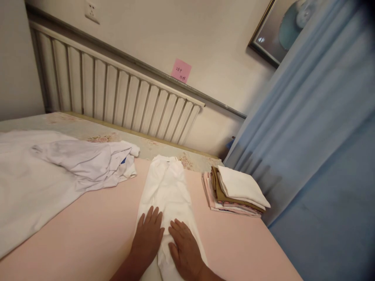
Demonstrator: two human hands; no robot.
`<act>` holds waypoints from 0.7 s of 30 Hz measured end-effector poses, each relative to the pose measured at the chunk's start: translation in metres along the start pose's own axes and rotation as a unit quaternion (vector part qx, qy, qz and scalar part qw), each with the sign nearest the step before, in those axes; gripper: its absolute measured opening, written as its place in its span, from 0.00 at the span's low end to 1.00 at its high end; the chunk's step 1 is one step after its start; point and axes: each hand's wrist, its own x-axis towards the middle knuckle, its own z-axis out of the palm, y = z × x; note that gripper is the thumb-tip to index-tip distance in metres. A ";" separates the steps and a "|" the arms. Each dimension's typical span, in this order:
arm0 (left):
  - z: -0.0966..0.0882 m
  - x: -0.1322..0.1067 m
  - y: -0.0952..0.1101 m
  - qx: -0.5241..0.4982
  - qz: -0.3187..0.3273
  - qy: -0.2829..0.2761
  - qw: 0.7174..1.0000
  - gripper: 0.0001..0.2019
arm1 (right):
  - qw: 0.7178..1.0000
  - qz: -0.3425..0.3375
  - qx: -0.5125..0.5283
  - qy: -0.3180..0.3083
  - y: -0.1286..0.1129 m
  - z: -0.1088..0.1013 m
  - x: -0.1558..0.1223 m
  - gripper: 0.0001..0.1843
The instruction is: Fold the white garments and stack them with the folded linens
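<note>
A long white garment (168,185), folded lengthwise into a narrow strip, lies on the pink sheet (96,230); its near end runs out of the bottom of the view. My left hand (148,236) rests flat on the garment's left side, fingers stretched and a little apart. On its right side my right hand (184,248) lies flat as well, palm down, with the thumb pointing inward. A small gap separates the two hands. Neither hand grips the cloth.
Rumpled white clothing (93,160) covers the left of the bed. Folded clothes (240,189) are stacked at right, beside a blue curtain (304,128). Behind the bed stand a radiator (117,89) and a wall with a pink note (181,71).
</note>
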 end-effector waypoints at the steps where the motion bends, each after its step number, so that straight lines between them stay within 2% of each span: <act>1: 0.001 0.000 -0.001 0.001 0.003 0.000 1.000 0.20 | 1.000 0.000 -0.001 -0.001 0.000 0.000 0.000 0.26; 13: 0.005 -0.001 -0.003 -0.022 0.001 0.006 1.000 0.20 | 1.000 0.003 -0.007 -0.011 -0.001 -0.003 0.001 0.26; 21: 0.008 -0.002 -0.004 -0.012 0.000 0.014 1.000 0.20 | 1.000 -0.002 -0.001 0.015 -0.002 -0.004 0.001 0.26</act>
